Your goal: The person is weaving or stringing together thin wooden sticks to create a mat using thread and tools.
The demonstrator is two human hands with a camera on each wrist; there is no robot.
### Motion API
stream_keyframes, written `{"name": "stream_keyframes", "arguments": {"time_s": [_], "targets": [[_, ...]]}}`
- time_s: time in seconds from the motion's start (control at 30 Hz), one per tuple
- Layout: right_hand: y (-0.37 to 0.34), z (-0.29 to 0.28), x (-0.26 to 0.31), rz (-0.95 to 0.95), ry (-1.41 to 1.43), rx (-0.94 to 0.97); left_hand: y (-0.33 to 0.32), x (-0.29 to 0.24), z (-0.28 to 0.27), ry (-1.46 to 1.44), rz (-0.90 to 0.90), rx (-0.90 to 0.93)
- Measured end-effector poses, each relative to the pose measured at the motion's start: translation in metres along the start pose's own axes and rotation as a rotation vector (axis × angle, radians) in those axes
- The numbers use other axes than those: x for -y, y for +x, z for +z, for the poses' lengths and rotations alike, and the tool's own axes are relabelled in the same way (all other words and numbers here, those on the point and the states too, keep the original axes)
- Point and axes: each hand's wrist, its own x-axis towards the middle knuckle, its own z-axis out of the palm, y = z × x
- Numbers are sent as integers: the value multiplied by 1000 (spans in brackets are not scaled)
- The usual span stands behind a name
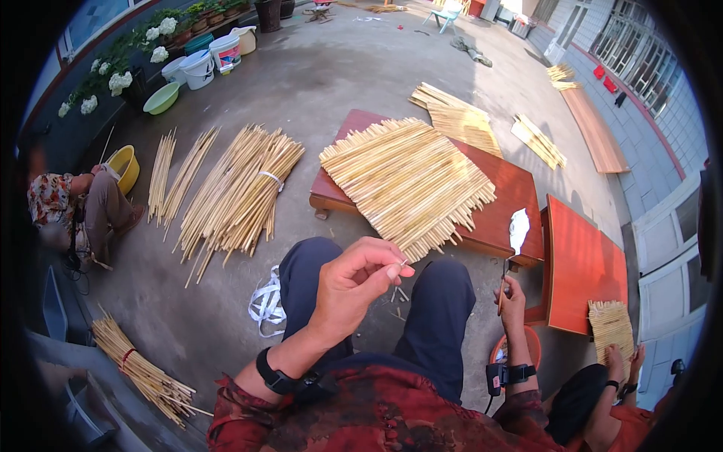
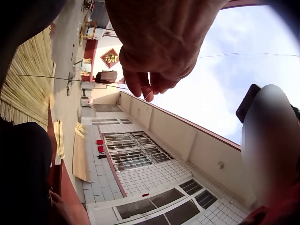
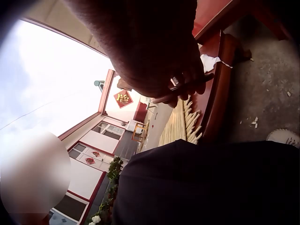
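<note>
Raised over the lap in the head view, my left hand (image 1: 348,286) pinches a fine thread (image 2: 146,96) between thumb and fingertip; a thin line runs to the fingers in the left wrist view. My right hand (image 1: 513,303) holds a slim tool with a brown handle (image 1: 500,296) and a narrow metal part, beside the right knee; its exact kind cannot be told. Just beyond it, a crumpled white sheet (image 1: 519,230) lies at the end of the low red table (image 1: 482,239). A mat of pale stalks (image 1: 410,177) spreads over that table, its near edge beyond my left hand.
Bundles of stalks (image 1: 241,181) lie on the floor to the left, with white ribbon (image 1: 267,303) nearer. An orange-red bucket (image 1: 533,346) stands by the right wrist, below another red table (image 1: 584,264). Other people sit at both sides, one holding a small mat (image 1: 611,331).
</note>
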Motion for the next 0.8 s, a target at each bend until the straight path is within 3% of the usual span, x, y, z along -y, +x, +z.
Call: {"name": "stream_keyframes", "arguments": {"time_s": [0.03, 0.07, 0.13, 0.2, 0.27, 0.37, 0.4, 0.47, 0.5, 0.57, 0.6, 0.67, 0.73, 0.77, 0.8], "targets": [[-12, 9, -43, -33, -249, -17, 3, -1, 4, -41, 6, 59], [-29, 20, -89, 21, -294, 44, 6, -7, 10, -32, -2, 79], [-76, 40, -153, 178, -386, 174, 8, -29, 28, 73, 279, 392], [-104, 59, -174, 299, -407, 252, 15, -46, 48, -180, 430, 687], [-140, 73, -175, 374, -504, 270, 15, -54, 96, -280, 647, 519], [-156, 89, -175, 458, -492, 344, 27, -45, 112, -259, 637, 629], [-159, 94, -179, 478, -518, 363, 31, -45, 116, -251, 611, 646], [-166, 102, -187, 525, -487, 361, 36, -47, 122, -171, 351, 649], [-168, 106, -193, 530, -494, 352, 38, -39, 129, -166, 334, 652], [-167, 115, -196, 521, -492, 351, 43, -16, 141, -207, 660, 524], [-166, 116, -195, 516, -448, 358, 45, -17, 127, -200, 661, 530], [-168, 117, -203, 523, -406, 349, 50, -20, 91, -88, 231, 885], [-172, 125, -219, 580, -394, 295, 50, -9, 91, 26, 156, 705], [-172, 125, -222, 567, -391, 295, 49, -2, 87, 36, 164, 702], [-171, 125, -223, 679, -346, 233, 48, 7, 79, 102, 29, 522]]}}
